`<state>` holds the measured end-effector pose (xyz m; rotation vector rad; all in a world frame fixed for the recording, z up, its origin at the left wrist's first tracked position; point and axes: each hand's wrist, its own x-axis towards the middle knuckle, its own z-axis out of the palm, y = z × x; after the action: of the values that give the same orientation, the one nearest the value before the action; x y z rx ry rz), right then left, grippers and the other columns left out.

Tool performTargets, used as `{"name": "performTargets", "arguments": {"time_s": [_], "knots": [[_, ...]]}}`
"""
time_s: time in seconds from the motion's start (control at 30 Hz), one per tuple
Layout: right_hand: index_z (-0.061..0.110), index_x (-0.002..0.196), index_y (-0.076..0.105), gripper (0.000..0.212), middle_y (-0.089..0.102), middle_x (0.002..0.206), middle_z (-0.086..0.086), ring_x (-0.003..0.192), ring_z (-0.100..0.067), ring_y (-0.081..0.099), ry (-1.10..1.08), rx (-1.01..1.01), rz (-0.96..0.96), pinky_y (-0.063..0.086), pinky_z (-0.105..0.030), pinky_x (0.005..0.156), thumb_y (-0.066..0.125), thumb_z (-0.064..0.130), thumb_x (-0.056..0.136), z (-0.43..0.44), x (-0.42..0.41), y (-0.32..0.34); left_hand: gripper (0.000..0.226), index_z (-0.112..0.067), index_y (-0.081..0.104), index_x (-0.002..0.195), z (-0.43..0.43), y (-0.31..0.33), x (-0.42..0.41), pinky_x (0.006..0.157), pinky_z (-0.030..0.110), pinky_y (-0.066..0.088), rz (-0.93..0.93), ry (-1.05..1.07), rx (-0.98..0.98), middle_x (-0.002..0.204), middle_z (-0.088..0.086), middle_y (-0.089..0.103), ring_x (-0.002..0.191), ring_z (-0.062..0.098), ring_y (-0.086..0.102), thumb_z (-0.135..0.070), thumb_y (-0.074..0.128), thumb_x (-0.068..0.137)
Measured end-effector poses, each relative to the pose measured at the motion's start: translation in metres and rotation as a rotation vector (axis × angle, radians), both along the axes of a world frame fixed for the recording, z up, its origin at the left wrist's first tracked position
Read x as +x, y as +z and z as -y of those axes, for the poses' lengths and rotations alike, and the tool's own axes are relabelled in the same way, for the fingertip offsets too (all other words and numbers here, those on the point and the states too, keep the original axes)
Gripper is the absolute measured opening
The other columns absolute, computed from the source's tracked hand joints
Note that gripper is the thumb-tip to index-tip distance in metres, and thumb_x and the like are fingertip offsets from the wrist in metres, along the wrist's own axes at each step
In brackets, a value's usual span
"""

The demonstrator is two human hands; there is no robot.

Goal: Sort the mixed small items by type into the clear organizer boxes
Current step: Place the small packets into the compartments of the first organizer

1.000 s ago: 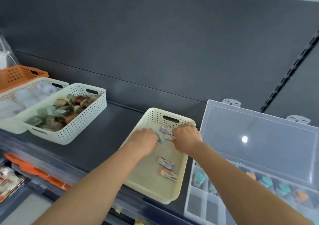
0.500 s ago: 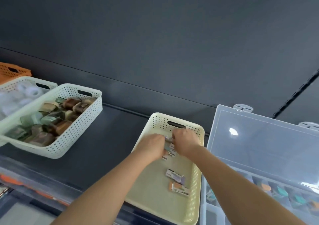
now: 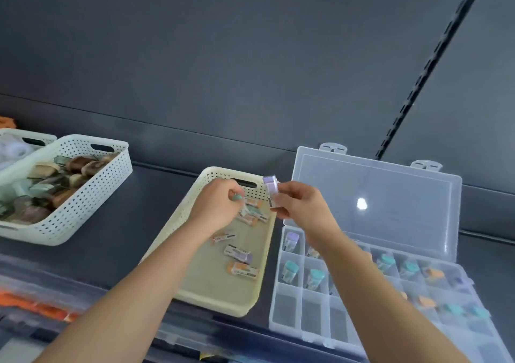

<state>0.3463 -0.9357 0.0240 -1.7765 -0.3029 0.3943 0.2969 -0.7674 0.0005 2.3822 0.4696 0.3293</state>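
My right hand [image 3: 302, 206] is lifted above the far right corner of the tray [image 3: 195, 284], its fingers [image 3: 284, 188] pinched on a purple-capped vial [image 3: 271, 188], cap up and tilted a little. My left hand [image 3: 216, 209] is curled low over the vials [image 3: 252, 213] heaped at the tray's 12 o'clock end, and a teal cap [image 3: 237, 197] shows in its fingers; I take it that they are closed on that vial, though most of it is hidden.

The step in hand, as I judge it, is carrying the purple vial to the organizer [image 3: 287, 307], which lies just beside the tray at its 3 o'clock. One purple-capped vial already stands in the cell [image 3: 291, 241] at the box's far left corner, so the like goes there or next to it. I would swing the hand down and toward me, bring the vial over that cell and let it go low, so it does not bounce into the teal row.

The open lid [image 3: 376, 195] stands up at the box's 12 o'clock side, so the way in is from above and from my side, not from behind. The near left cells look bare, and there is free air over them. My right forearm crosses the middle cells; I should keep it raised off the dividers. Three vials lie loose in the middle of the tray, and the basket [image 3: 92, 184] at 9 o'clock is well apart.
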Motion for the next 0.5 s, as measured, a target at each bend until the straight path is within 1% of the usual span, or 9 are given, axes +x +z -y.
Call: {"name": "performTargets", "arguments": {"time_s": [0.07, 0.13, 0.2, 0.27, 0.3, 0.33, 0.4, 0.43, 0.5], "knots": [[0.007, 0.085, 0.064, 0.005, 0.069, 0.075, -0.006, 0.065, -0.014, 0.060, -0.006, 0.076, -0.026, 0.050, -0.022, 0.060, 0.062, 0.010, 0.088, 0.026, -0.013, 0.004, 0.011, -0.023, 0.067, 0.090, 0.021, 0.012, -0.011, 0.064, 0.016, 0.035, 0.101, 0.001, 0.024, 0.091, -0.009, 0.054, 0.075, 0.003, 0.051, -0.013, 0.066, 0.085], [0.013, 0.078, 0.062, 0.009, 0.064, 0.066, 0.003, 0.059, -0.009, 0.055, -0.023, 0.080, -0.003, 0.048, -0.021, 0.060, 0.065, 0.016, 0.087, 0.053, -0.025, 0.006, 0.011, -0.021, 0.070, 0.091, 0.048, 0.022, -0.026, 0.070, 0.021, 0.039, 0.175, -0.026, 0.067, 0.091, -0.007, 0.056, 0.079, 0.009, 0.054, -0.012, 0.067, 0.085], [0.015, 0.074, 0.060, 0.014, 0.060, 0.064, 0.003, 0.057, -0.008, 0.049, -0.020, 0.046, 0.063, 0.042, -0.018, 0.056, 0.068, 0.019, 0.085, 0.081, -0.036, 0.005, 0.014, -0.018, 0.072, 0.097, 0.077, 0.031, -0.045, 0.076, 0.025, 0.044, 0.204, -0.091, 0.093, 0.094, -0.006, 0.060, 0.083, 0.012, 0.056, -0.012, 0.068, 0.085], [0.017, 0.077, 0.060, 0.011, 0.060, 0.067, -0.001, 0.058, -0.010, 0.049, 0.010, 0.033, 0.122, 0.042, -0.020, 0.057, 0.068, 0.017, 0.085, 0.105, -0.046, 0.000, 0.019, -0.019, 0.072, 0.104, 0.104, 0.032, -0.063, 0.080, 0.020, 0.043, 0.187, -0.156, 0.108, 0.099, -0.011, 0.059, 0.088, 0.007, 0.055, -0.013, 0.068, 0.086], [0.019, 0.081, 0.061, 0.009, 0.061, 0.068, -0.001, 0.060, -0.010, 0.051, 0.030, 0.038, 0.132, 0.044, -0.023, 0.060, 0.067, 0.015, 0.085, 0.114, -0.051, -0.004, 0.022, -0.019, 0.072, 0.107, 0.115, 0.030, -0.070, 0.081, 0.018, 0.041, 0.168, -0.178, 0.118, 0.099, -0.012, 0.058, 0.090, 0.004, 0.054, -0.014, 0.068, 0.086], [0.023, 0.089, 0.061, 0.012, 0.060, 0.068, 0.002, 0.061, -0.010, 0.053, 0.054, 0.039, 0.142, 0.046, -0.023, 0.061, 0.066, 0.012, 0.085, 0.122, -0.056, -0.008, 0.023, -0.019, 0.071, 0.108, 0.125, 0.026, -0.075, 0.080, 0.016, 0.040, 0.145, -0.197, 0.132, 0.097, -0.012, 0.058, 0.088, 0.002, 0.052, -0.014, 0.068, 0.086], [0.025, 0.100, 0.060, 0.024, 0.055, 0.066, 0.005, 0.056, -0.005, 0.050, 0.107, 0.012, 0.179, 0.045, -0.021, 0.057, 0.064, 0.006, 0.086, 0.134, -0.065, -0.017, 0.019, -0.020, 0.070, 0.102, 0.139, 0.018, -0.086, 0.071, 0.014, 0.039, 0.085, -0.221, 0.164, 0.092, -0.012, 0.058, 0.079, 0.000, 0.052, -0.014, 0.069, 0.084], [0.025, 0.100, 0.060, 0.026, 0.053, 0.065, 0.005, 0.052, -0.003, 0.046, 0.121, -0.017, 0.215, 0.042, -0.018, 0.054, 0.064, 0.005, 0.085, 0.138, -0.069, -0.021, 0.014, -0.020, 0.069, 0.096, 0.144, 0.015, -0.090, 0.068, 0.015, 0.041, 0.056, -0.222, 0.178, 0.090, -0.012, 0.059, 0.077, 0.002, 0.053, -0.014, 0.070, 0.083], [0.025, 0.092, 0.060, 0.020, 0.049, 0.061, 0.010, 0.048, -0.002, 0.044, 0.135, -0.097, 0.301, 0.036, -0.012, 0.052, 0.065, 0.007, 0.084, 0.143, -0.076, -0.031, 0.009, -0.017, 0.068, 0.092, 0.149, 0.011, -0.097, 0.071, 0.024, 0.047, 0.007, -0.222, 0.212, 0.090, -0.009, 0.063, 0.078, 0.008, 0.056, -0.015, 0.070, 0.083]]}}
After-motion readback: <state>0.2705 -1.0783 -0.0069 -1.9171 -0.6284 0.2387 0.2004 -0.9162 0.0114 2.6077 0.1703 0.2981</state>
